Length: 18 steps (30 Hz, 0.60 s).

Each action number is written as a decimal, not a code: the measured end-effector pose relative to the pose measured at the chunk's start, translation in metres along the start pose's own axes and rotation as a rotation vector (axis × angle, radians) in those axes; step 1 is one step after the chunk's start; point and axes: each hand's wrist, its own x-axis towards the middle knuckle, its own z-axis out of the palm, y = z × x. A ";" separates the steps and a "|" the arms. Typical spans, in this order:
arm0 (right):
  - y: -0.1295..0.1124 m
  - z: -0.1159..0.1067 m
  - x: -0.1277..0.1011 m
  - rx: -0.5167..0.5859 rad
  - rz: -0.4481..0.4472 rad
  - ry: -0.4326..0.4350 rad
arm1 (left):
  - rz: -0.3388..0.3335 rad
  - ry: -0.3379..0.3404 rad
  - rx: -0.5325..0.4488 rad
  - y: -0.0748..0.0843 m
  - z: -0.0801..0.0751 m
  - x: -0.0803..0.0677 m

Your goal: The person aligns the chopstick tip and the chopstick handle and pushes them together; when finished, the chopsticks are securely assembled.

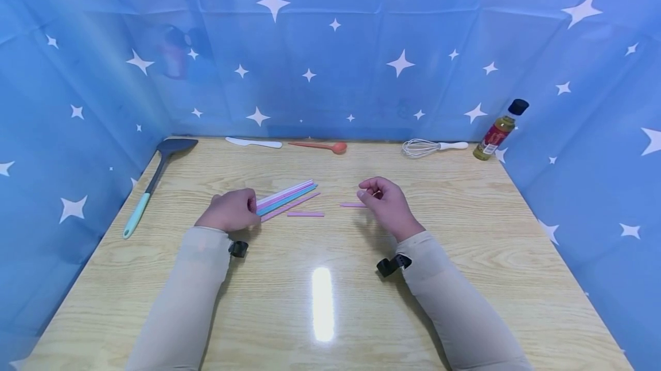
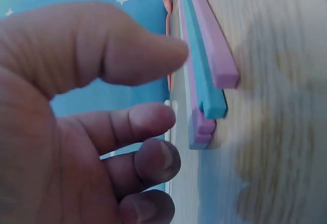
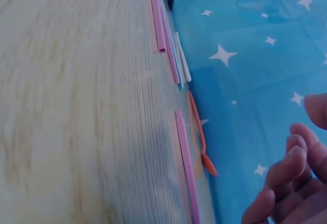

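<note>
My left hand (image 1: 232, 210) is at the near-left ends of a slanting bundle of long, thin plastic bars. In the left wrist view its thumb and loosely bent fingers hold nothing, apart from the bars. The bundle has a blue bar (image 1: 279, 204), a pink bar (image 2: 217, 45) and paler bars (image 1: 281, 194) beside them. Nearby lies a short pink bar (image 1: 306, 214). My right hand (image 1: 384, 204) hovers over another short pink bar (image 1: 351, 204), covering its right end in the head view. The right wrist view shows this bar (image 3: 186, 165) on the table, apart from the loosely bent fingers.
Along the table's back edge lie a white knife (image 1: 254, 143), an orange spoon (image 1: 322, 146) and a whisk (image 1: 431, 147). A bottle (image 1: 497, 133) stands at the back right. A spatula (image 1: 155, 179) lies at the left. Blue starred cloth (image 1: 330, 73) encloses the table's back and sides.
</note>
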 end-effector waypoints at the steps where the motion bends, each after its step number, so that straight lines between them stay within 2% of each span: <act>1: 0.000 0.000 0.000 0.000 0.000 0.001 | -0.004 -0.001 -0.009 0.000 0.000 0.000; 7: 0.000 -0.001 -0.001 -0.004 -0.004 -0.001 | -0.026 -0.006 -0.016 -0.002 0.004 0.003; 18: 0.004 -0.001 0.001 -0.006 -0.007 0.000 | -0.020 0.040 0.021 -0.001 0.011 0.007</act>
